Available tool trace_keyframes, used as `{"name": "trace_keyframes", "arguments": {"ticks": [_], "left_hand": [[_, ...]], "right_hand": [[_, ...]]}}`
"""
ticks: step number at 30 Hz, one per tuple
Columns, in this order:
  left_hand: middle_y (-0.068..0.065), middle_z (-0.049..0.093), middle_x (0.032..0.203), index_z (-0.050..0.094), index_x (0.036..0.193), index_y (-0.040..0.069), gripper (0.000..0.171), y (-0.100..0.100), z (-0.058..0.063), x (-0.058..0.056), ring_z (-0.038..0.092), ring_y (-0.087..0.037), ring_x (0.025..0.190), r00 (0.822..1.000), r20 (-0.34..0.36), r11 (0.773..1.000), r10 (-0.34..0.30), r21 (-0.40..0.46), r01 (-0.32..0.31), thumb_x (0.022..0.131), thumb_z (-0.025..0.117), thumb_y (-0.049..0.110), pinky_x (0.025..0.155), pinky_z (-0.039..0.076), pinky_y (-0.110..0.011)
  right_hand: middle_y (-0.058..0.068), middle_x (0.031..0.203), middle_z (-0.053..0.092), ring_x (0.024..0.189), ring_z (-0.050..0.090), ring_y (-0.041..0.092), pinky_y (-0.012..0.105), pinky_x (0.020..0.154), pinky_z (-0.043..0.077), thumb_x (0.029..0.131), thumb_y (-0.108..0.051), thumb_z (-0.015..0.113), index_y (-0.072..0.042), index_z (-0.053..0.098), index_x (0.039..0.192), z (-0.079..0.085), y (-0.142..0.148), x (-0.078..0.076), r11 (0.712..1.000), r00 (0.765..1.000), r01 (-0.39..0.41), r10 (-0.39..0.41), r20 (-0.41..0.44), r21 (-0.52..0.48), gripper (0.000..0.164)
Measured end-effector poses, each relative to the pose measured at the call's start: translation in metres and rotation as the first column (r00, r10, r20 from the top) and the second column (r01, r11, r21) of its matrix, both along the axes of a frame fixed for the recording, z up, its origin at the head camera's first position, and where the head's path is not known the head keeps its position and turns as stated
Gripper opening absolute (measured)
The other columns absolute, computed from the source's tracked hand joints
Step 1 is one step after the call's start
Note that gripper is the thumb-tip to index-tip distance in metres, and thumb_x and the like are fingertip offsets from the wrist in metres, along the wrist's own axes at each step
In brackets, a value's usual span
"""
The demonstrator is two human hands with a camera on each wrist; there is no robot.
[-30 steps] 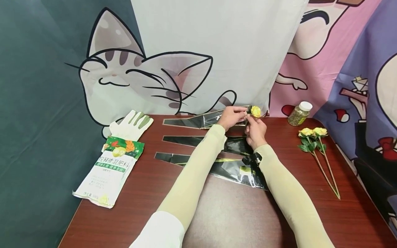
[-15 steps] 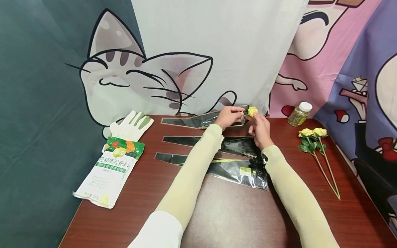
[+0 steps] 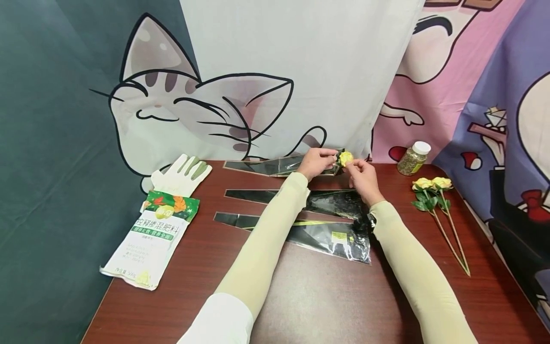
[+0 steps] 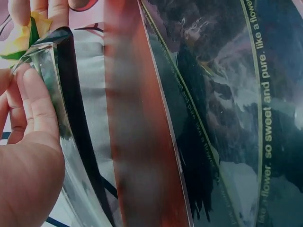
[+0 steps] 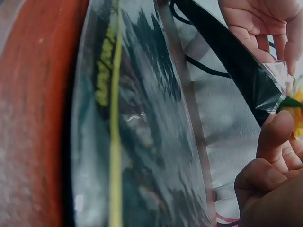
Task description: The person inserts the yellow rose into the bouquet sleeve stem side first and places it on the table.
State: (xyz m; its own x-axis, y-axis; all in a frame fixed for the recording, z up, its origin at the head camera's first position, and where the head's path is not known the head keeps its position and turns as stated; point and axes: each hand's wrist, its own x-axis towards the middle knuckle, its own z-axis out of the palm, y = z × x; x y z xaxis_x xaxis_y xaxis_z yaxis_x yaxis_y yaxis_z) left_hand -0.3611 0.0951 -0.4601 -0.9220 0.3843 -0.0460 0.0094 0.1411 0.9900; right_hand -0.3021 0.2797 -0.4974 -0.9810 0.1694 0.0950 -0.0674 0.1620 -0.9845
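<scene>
In the head view, my left hand [image 3: 315,164] pinches the mouth of the farthest clear-and-black flower sleeve [image 3: 266,167], near the table's back edge. A yellow rose [image 3: 345,158] sticks out of that mouth, and its stem is hidden. My right hand [image 3: 364,180] grips the rose's head from the right with thumb and fingers. Up close in the left wrist view, the sleeve's film [image 4: 75,109] runs down from the left thumb and fingertips. Green leaf tips show beside the yellow petals [image 5: 298,113] in the right wrist view.
Two more sleeves, a middle one [image 3: 331,203] and a near one [image 3: 326,239], lie flat below the forearms. Two yellow roses [image 3: 431,183] lie at the right, near a lidded jar [image 3: 414,158]. A white glove [image 3: 180,176] and a fertilizer bag [image 3: 148,243] are at the left.
The rose has moved left, its head now close against the sleeve's mouth. My right hand has shifted from below the flower to its right side. The left hand has stayed nearly in place.
</scene>
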Motion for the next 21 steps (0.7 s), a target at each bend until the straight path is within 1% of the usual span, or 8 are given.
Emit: {"name": "trace_keyframes", "arguments": {"ticks": [2, 4, 7, 9, 12, 15, 18, 21], "left_hand": [[-0.008, 0.079, 0.114, 0.078, 0.129, 0.013, 0.027, -0.0001, -0.0002, 0.0005, 0.077, -0.016, 0.094, 1.0, -0.009, 1.0, 0.002, -0.003, -0.002, 0.104, 0.068, 0.015, 0.083, 0.065, -0.026], [-0.008, 0.079, 0.114, 0.078, 0.129, 0.013, 0.026, -0.0002, -0.0008, 0.001, 0.077, -0.016, 0.093, 1.0, -0.013, 1.0, 0.004, -0.005, -0.004, 0.104, 0.068, 0.015, 0.083, 0.066, -0.027], [-0.007, 0.08, 0.114, 0.078, 0.128, 0.012, 0.026, -0.0001, -0.002, 0.0013, 0.077, -0.016, 0.093, 1.0, -0.015, 1.0, 0.004, -0.011, -0.005, 0.104, 0.069, 0.015, 0.082, 0.065, -0.026], [-0.007, 0.08, 0.114, 0.078, 0.128, 0.012, 0.026, 0.0, -0.0032, 0.0012, 0.077, -0.015, 0.092, 1.0, -0.013, 1.0, 0.009, -0.016, -0.009, 0.103, 0.07, 0.015, 0.08, 0.065, -0.024], [-0.006, 0.08, 0.113, 0.079, 0.128, 0.013, 0.026, -0.0005, -0.0048, 0.001, 0.077, -0.015, 0.093, 1.0, -0.013, 1.0, 0.011, -0.026, -0.012, 0.103, 0.07, 0.015, 0.079, 0.065, -0.023], [-0.007, 0.08, 0.114, 0.078, 0.128, 0.012, 0.026, -0.0005, -0.0055, 0.0006, 0.077, -0.015, 0.093, 1.0, -0.025, 0.999, 0.008, -0.033, -0.009, 0.104, 0.07, 0.016, 0.08, 0.065, -0.024], [-0.007, 0.079, 0.117, 0.078, 0.13, 0.011, 0.027, 0.0004, -0.0056, 0.0004, 0.077, -0.016, 0.093, 0.999, -0.034, 1.0, -0.005, -0.029, 0.004, 0.104, 0.069, 0.016, 0.085, 0.066, -0.029], [-0.007, 0.079, 0.12, 0.078, 0.129, 0.011, 0.027, 0.0016, -0.0066, 0.0002, 0.077, -0.016, 0.092, 0.999, -0.037, 1.0, -0.008, -0.023, 0.008, 0.105, 0.069, 0.016, 0.091, 0.066, -0.036]], "right_hand": [[-0.007, 0.077, 0.07, 0.045, 0.047, 0.008, 0.022, 0.044, 0.044, 0.108, -0.032, 0.063, 0.002, 0.064, 0.119, -0.0002, -0.0009, 0.0002, 0.999, 1.0, -0.017, 0.017, -0.007, 0.037, 0.035], [-0.004, 0.078, 0.07, 0.045, 0.047, 0.007, 0.023, 0.044, 0.043, 0.107, -0.031, 0.065, 0.002, 0.059, 0.127, -0.0003, -0.0023, 0.0009, 0.998, 1.0, -0.022, 0.023, -0.009, 0.061, 0.039], [-0.001, 0.083, 0.071, 0.045, 0.048, 0.009, 0.023, 0.043, 0.044, 0.106, -0.029, 0.067, -0.002, 0.053, 0.132, -0.001, -0.0034, 0.001, 0.995, 1.0, -0.02, 0.021, -0.012, 0.095, 0.04], [0.0, 0.09, 0.073, 0.05, 0.056, 0.012, 0.024, 0.043, 0.046, 0.104, -0.028, 0.069, -0.003, 0.052, 0.132, -0.0016, -0.0033, 0.001, 0.99, 1.0, -0.018, 0.02, -0.018, 0.138, 0.041], [0.0, 0.094, 0.073, 0.063, 0.067, 0.016, 0.023, 0.046, 0.049, 0.101, -0.031, 0.073, -0.003, 0.06, 0.128, -0.0032, -0.0032, 0.0003, 0.978, 0.999, -0.002, 0.009, -0.032, 0.209, 0.041], [-0.004, 0.093, 0.074, 0.076, 0.072, 0.013, 0.022, 0.051, 0.049, 0.099, -0.035, 0.077, -0.004, 0.069, 0.126, -0.0039, -0.0039, -0.0015, 0.965, 0.998, 0.03, -0.017, -0.052, 0.261, 0.042], [-0.005, 0.085, 0.075, 0.074, 0.067, 0.004, 0.02, 0.055, 0.047, 0.097, -0.04, 0.079, -0.006, 0.076, 0.123, -0.0034, -0.0057, -0.0039, 0.943, 0.997, 0.064, -0.044, -0.068, 0.325, 0.043], [-0.003, 0.083, 0.077, 0.072, 0.061, -0.001, 0.018, 0.061, 0.046, 0.099, -0.045, 0.075, -0.009, 0.08, 0.122, -0.0034, -0.0079, -0.0065, 0.916, 0.996, 0.077, -0.05, -0.078, 0.395, 0.043]]}}
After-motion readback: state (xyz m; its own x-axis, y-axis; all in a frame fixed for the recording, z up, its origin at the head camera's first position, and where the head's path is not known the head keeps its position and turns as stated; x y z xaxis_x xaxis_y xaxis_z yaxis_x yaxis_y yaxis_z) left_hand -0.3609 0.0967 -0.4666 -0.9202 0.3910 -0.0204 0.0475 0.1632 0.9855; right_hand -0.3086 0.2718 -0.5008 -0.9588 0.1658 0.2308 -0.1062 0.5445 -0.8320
